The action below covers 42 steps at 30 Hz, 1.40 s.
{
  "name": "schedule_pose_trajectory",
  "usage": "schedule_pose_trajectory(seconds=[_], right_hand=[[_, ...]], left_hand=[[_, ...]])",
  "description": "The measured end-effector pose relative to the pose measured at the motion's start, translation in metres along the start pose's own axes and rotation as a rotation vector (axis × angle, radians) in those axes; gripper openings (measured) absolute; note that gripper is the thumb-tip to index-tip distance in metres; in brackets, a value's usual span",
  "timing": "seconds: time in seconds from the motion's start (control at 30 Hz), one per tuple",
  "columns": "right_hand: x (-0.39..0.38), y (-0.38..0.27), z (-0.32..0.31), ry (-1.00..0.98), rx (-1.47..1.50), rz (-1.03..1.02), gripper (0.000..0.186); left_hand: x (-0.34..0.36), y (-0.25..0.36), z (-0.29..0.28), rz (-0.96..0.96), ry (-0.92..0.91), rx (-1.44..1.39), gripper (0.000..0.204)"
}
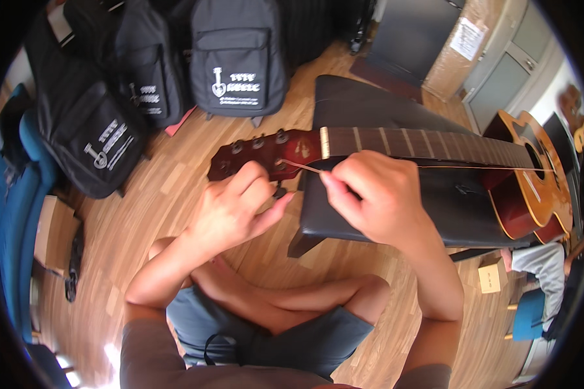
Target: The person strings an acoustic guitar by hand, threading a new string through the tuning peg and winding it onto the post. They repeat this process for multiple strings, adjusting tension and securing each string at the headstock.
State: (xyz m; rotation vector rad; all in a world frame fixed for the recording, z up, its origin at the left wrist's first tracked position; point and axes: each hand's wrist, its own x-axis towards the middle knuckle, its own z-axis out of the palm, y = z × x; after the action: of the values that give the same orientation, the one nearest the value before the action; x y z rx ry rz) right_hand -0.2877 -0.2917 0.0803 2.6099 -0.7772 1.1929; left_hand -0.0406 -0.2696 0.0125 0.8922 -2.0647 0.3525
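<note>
An acoustic guitar (509, 207) lies across a black padded bench (370, 107), its dark red headstock (305, 146) toward the left and its body at the right. At the headstock's near edge, my left hand (230, 211) has its thumb and forefinger closed around a tuning peg (279, 192). Just past the nut, my right hand (383, 194) is curled in a pinch over a thin guitar string (308, 167). The string runs from a post on the headstock into those fingers and on along the neck's near edge toward the body. The rest of the fretboard (422, 142) shows bare frets.
Several black gig bags (237, 65) stand at the back left. A blue sofa (29, 214) and a cardboard box (53, 233) are at the left. Another person's grey-clad leg (545, 279), a blue stool (529, 314) and a small box (492, 277) are at the right.
</note>
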Motion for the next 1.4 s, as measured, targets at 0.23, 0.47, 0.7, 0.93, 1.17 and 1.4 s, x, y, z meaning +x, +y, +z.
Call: schedule_pose_trajectory(seconds=[0.23, 0.47, 0.7, 0.93, 1.17, 1.4], right_hand=[[0.001, -0.003, 0.005, -0.009, 0.018, 0.033, 0.026], [0.001, -0.007, 0.004, -0.051, 0.014, 0.079, 0.023], [0.001, -0.008, 0.006, -0.058, -0.033, 0.081, 0.029], [0.000, -0.009, 0.006, -0.058, -0.038, 0.158, 0.030], [-0.002, -0.010, 0.009, -0.038, 0.033, 0.257, 0.028], [-0.002, -0.010, 0.008, -0.041, 0.045, 0.266, 0.028]], left_hand=[[-0.003, -0.006, -0.003, 0.036, -0.004, -0.019, 0.032], [-0.008, -0.008, -0.002, -0.021, 0.030, -0.156, 0.038], [-0.004, 0.002, 0.000, -0.358, 0.078, -0.290, 0.044], [0.020, -0.008, -0.018, -0.312, -0.087, -0.324, 0.018], [0.030, -0.023, -0.035, -0.150, -0.246, -0.228, 0.020], [0.031, -0.039, -0.036, 0.113, -0.191, -0.090, 0.032]])
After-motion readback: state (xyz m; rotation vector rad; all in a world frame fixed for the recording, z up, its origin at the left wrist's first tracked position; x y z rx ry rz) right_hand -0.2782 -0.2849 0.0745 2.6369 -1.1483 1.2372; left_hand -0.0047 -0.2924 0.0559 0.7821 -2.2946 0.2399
